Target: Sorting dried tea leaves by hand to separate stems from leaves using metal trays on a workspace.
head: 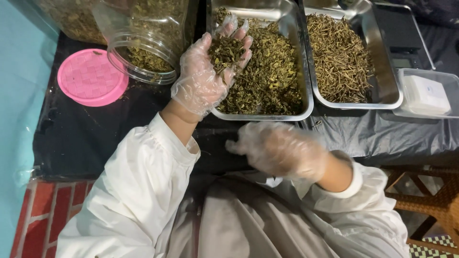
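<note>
Left hand (pixel 205 79) cupped palm-up around a heap of dried herb (pixel 225 50), raised over the left tray (pixel 306 102) with the tilted jar (pixel 143 48) just to its left; right hand (pixel 279 149) loosely curled, empty, low near the lap.

We are seeing a round pink lid (pixel 92 76) lying flat on the black cloth (pixel 86 138) that is covering the table, just beside the mouth of a clear plastic jar (pixel 143 43) that is lying tipped on its side. To the right, a second steel tray (pixel 382 91) is sitting filled with thin brownish dried stems (pixel 339 57). Beyond it we are looking at a small dark scale (pixel 399 43), and a clear plastic box (pixel 447 79) is holding a stack of white sheets (pixel 424 94). A woven brown chair (pixel 437 200) is standing at the lower right, and red brick flooring (pixel 52 210) is showing at the lower left beside a pale blue wall (pixel 19 95).
</note>
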